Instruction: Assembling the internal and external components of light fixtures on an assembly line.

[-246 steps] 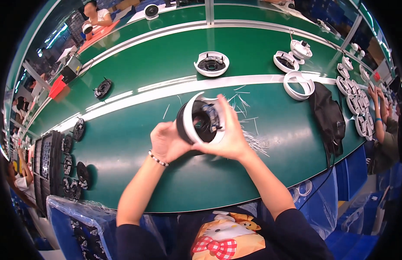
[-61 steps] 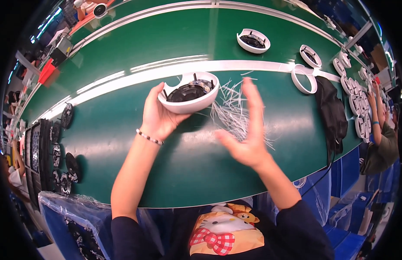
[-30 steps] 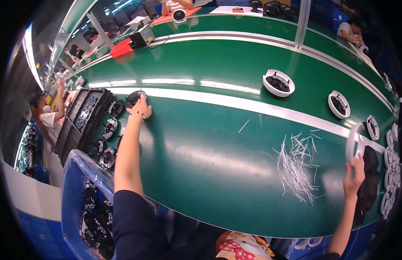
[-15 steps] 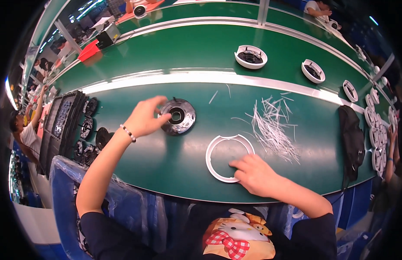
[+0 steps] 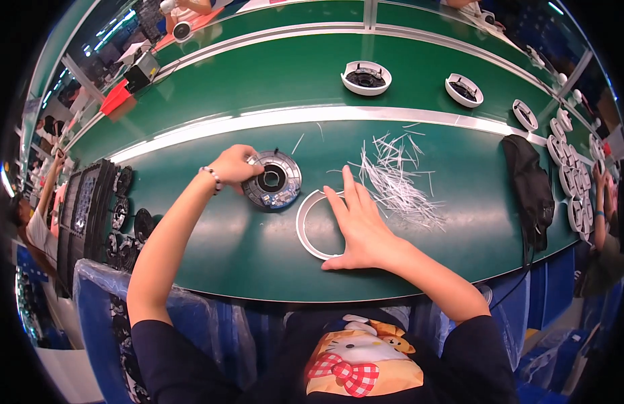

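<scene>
Pinched at its left edge by my left hand (image 5: 235, 167) is a round black part (image 5: 290, 176) with a central hole and a circuit board on its face. My fingers are closed there, partly hiding that edge. To its right, a white plastic ring (image 5: 304, 229) lies on the green table. Over the ring's right side spreads my right hand (image 5: 362, 232), fingers stretched apart, thumb by the lower rim and a fingertip by the upper rim. The hand hides the ring's right side. Beyond the fingertips lies a loose pile of thin white strips (image 5: 396, 185).
Black trays (image 5: 83, 209) and several black round parts (image 5: 121, 212) stand at the left. A black pouch (image 5: 527, 185) lies at the right. White housings with black insides (image 5: 367, 79) sit on the far green surface (image 5: 271, 74); more white rings (image 5: 573, 178) are stacked far right.
My left fingers have closed on the black part's edge, and its circuit board now shows more clearly. My right hand has gone from curled to spread over the ring. The view has shifted.
</scene>
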`<action>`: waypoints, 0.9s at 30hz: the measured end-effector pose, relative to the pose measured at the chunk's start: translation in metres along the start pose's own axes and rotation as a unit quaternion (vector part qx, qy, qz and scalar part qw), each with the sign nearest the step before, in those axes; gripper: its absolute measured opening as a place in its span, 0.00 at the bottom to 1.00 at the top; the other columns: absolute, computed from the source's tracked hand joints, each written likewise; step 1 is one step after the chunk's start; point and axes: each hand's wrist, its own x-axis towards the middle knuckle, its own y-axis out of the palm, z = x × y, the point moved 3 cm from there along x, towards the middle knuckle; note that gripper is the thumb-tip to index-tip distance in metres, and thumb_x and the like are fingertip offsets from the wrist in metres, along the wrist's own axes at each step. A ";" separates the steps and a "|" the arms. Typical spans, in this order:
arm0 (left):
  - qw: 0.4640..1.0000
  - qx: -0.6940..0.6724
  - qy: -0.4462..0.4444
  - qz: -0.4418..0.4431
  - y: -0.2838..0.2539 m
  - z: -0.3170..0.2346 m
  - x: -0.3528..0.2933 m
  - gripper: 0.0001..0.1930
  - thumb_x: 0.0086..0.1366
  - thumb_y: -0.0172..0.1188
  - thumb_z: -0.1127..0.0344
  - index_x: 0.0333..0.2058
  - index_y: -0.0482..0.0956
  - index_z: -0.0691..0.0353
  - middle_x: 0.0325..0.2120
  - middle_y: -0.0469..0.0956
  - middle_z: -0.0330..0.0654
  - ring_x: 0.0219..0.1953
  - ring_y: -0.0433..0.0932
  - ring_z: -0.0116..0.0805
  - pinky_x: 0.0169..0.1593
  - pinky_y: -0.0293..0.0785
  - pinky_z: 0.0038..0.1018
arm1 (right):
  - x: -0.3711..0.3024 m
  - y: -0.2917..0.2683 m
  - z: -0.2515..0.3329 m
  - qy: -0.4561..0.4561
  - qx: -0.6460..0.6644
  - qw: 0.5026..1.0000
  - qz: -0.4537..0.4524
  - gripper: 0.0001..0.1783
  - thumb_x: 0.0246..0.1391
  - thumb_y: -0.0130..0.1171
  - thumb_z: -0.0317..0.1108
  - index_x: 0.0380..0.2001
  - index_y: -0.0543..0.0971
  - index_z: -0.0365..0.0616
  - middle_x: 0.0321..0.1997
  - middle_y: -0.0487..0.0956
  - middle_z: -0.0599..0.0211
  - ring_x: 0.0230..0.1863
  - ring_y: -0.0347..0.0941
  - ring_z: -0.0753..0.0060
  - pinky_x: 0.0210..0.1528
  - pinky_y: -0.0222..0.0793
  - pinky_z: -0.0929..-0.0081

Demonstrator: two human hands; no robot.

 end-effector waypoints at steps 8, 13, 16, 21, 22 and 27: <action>0.910 -0.355 0.156 -0.147 -0.027 -0.055 -0.005 0.16 0.58 0.47 0.73 0.45 0.58 0.66 0.38 0.71 0.46 0.34 0.75 0.34 0.34 0.76 0.28 | 0.008 -0.021 -0.016 0.033 0.048 0.986 -0.155 0.56 0.19 0.70 0.46 0.53 0.53 0.35 0.54 0.54 0.42 0.57 0.50 0.46 0.58 0.48 0.59; 0.813 -0.459 0.317 -0.168 0.062 -0.078 -0.002 0.26 0.53 0.52 0.77 0.51 0.54 0.69 0.46 0.65 0.44 0.48 0.66 0.32 0.52 0.63 0.27 | 0.018 -0.057 -0.043 0.032 0.494 0.782 -0.378 0.57 0.24 0.72 0.32 0.56 0.47 0.34 0.54 0.57 0.52 0.55 0.57 0.65 0.53 0.59 0.70; 0.792 -0.484 0.352 -0.124 0.116 -0.087 -0.018 0.35 0.50 0.61 0.71 0.54 0.51 0.65 0.51 0.61 0.42 0.53 0.60 0.32 0.56 0.56 0.27 | 0.024 -0.036 -0.061 0.039 0.376 0.856 -0.352 0.59 0.23 0.72 0.34 0.57 0.45 0.34 0.56 0.55 0.50 0.56 0.56 0.63 0.54 0.57 0.69; 0.623 -0.704 0.239 0.241 0.114 -0.090 -0.033 0.39 0.54 0.43 0.41 0.57 0.49 0.64 0.55 0.55 0.49 0.56 0.56 0.44 0.59 0.51 0.39 | 0.011 -0.040 -0.053 0.000 0.240 0.925 -0.294 0.63 0.18 0.73 0.45 0.56 0.48 0.33 0.55 0.56 0.48 0.56 0.56 0.57 0.56 0.52 0.67; 0.547 -0.758 0.217 0.283 0.114 -0.084 -0.031 0.37 0.57 0.37 0.39 0.56 0.51 0.63 0.55 0.55 0.49 0.56 0.56 0.45 0.58 0.52 0.40 | 0.010 -0.037 -0.048 0.009 0.223 0.940 -0.258 0.63 0.17 0.73 0.48 0.56 0.49 0.33 0.57 0.54 0.45 0.57 0.54 0.54 0.56 0.51 0.65; 0.595 -0.765 0.165 0.183 0.120 -0.071 -0.016 0.26 0.62 0.31 0.51 0.51 0.62 0.61 0.48 0.66 0.46 0.48 0.67 0.40 0.52 0.64 0.36 | 0.015 -0.025 -0.040 -0.016 0.162 0.958 -0.237 0.64 0.16 0.73 0.48 0.57 0.49 0.36 0.59 0.51 0.43 0.60 0.49 0.51 0.58 0.49 0.61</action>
